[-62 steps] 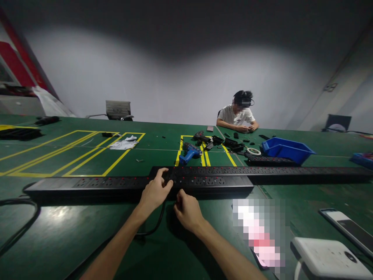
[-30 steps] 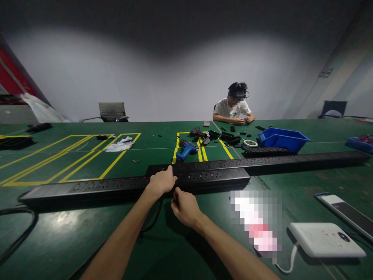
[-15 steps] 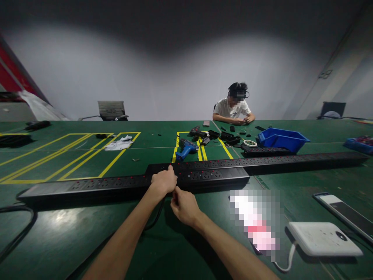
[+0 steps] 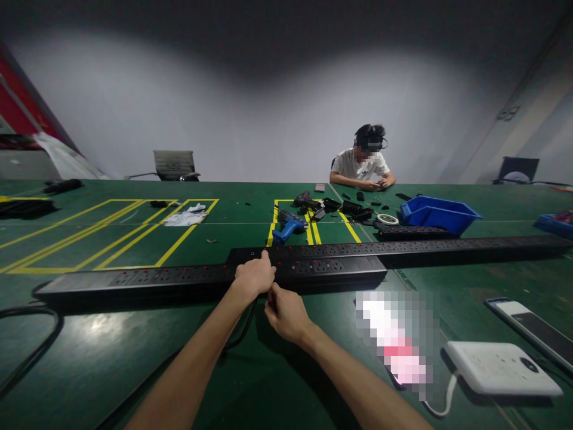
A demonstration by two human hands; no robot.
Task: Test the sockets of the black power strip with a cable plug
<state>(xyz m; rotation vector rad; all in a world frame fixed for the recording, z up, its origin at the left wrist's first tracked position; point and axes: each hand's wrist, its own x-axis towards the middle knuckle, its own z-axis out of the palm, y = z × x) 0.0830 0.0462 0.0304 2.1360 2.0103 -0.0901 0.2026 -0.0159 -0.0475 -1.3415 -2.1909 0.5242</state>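
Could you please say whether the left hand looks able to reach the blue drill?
Probably yes: the blue drill lies just beyond the rear socket strip, which looks low enough for the left hand to pass over.

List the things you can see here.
Table: one, green, foreground
Strips: three, black, mid-table
Cable: count unclear, black, near left
Drills: two, blue and dark, mid-table
Bins: two, blue, right
Ring: one, white, mid-right
Parts: many, black, beyond strips
Papers: few, white, left
Lines: several, yellow, on table
Phone: one, white-and-dark, right
Box: one, white, near right
Blurred item: one, pinkish, beside box
Chairs: two, greyish, behind table
Wall: one, grey, behind
Person: one, white-shirted, opposite
Left hand: one, bare, over strips
Right hand: one, bare, at near strip's front
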